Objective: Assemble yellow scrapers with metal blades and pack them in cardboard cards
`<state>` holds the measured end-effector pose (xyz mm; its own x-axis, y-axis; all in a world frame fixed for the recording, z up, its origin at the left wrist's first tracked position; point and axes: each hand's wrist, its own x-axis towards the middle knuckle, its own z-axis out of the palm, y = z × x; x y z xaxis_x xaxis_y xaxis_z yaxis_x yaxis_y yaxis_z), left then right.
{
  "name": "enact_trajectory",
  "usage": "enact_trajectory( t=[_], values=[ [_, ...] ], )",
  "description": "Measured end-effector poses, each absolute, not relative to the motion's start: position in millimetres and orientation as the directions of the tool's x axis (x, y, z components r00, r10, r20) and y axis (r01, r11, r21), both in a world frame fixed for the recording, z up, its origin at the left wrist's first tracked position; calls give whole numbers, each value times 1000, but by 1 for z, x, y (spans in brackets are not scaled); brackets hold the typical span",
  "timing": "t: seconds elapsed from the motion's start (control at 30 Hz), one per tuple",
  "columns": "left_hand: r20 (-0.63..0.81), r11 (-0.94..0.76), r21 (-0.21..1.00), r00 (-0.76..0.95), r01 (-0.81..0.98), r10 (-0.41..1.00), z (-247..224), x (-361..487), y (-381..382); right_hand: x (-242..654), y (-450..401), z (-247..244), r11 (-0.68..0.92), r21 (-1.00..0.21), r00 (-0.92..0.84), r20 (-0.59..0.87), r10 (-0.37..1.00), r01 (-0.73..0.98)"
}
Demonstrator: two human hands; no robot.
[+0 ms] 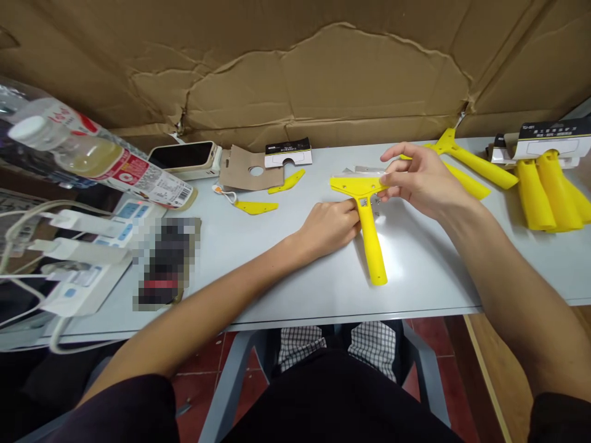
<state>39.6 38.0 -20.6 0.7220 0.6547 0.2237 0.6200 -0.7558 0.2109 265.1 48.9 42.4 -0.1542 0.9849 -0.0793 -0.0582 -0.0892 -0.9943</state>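
Observation:
A yellow T-shaped scraper [373, 240] is tilted, its wide head away from me and its handle towards me. My left hand [331, 226] is closed at the scraper's neck, with its fingertips hidden behind the handle. At the right end of the head, my right hand [415, 178] pinches the edge between thumb and fingers, its other fingers raised. A thin flat strip [369, 168], perhaps a blade, shows just beyond the head. Several small metal bits [377, 214], seemingly screws, lie right of the neck.
Two loose yellow head plates [256, 208] and opened cardboard packaging [252, 169] lie left. Right are another yellow scraper [480, 166] and several packaged yellow handles [549, 194]. A phone [184, 157], bottle [120, 163] and power strip [92, 283] with cables occupy the left side. Cardboard [323, 80] stands behind.

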Motion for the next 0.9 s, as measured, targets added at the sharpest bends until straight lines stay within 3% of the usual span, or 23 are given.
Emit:
enact_trajectory(
  t=[0.17,0.37,0.53,0.9],
  values=[
    [265,-770,98,730,630,630,-21,26,39,264,49,40,-101,-993,-152,-92,984,-56],
    [92,-705,339,724,623,684,0,11,45,262,49,39,-124,-991,-163,-114,980,-53],
    [20,-708,358,753,609,658,10,4,47,261,49,35,-124,-991,-156,-114,981,-53],
    [91,-748,471,817,468,569,9,-16,53,261,51,31,-131,-991,-159,-123,979,-40]
  ],
)
